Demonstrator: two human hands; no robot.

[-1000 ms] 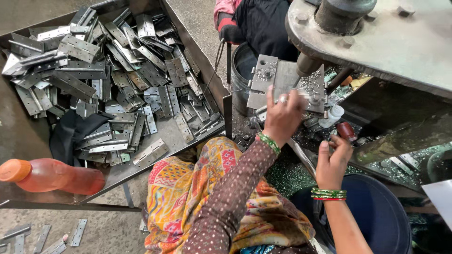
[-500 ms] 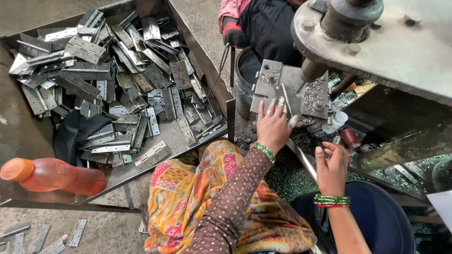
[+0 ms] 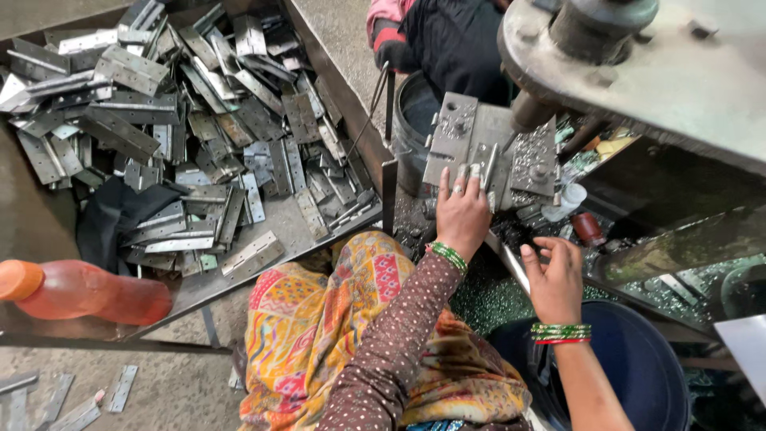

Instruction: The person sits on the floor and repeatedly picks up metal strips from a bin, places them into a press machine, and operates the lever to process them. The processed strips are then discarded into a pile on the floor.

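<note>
My left hand (image 3: 463, 214) reaches forward onto the grey steel die block (image 3: 451, 140) of a press. Its fingers pinch a narrow metal hinge plate (image 3: 488, 169) that stands against the block. My right hand (image 3: 556, 278) hovers lower right with fingers spread and nothing in it, just right of a slanted steel bar (image 3: 511, 270). Both wrists carry green bangles. A second perforated die plate (image 3: 533, 160) sits beside the hinge plate under the press ram (image 3: 528, 112).
A large metal tray (image 3: 319, 231) at left holds several loose hinge plates (image 3: 159, 136). An orange plastic bottle (image 3: 80, 289) lies at its near edge. A dark blue bucket (image 3: 646, 375) stands below my right hand. Another person's dark clothing and red sleeve (image 3: 399, 32) are at the top.
My left hand drew back from the die block with a hinge plate, then went forward and set it against the block. My right hand opened and drifted slightly left.
</note>
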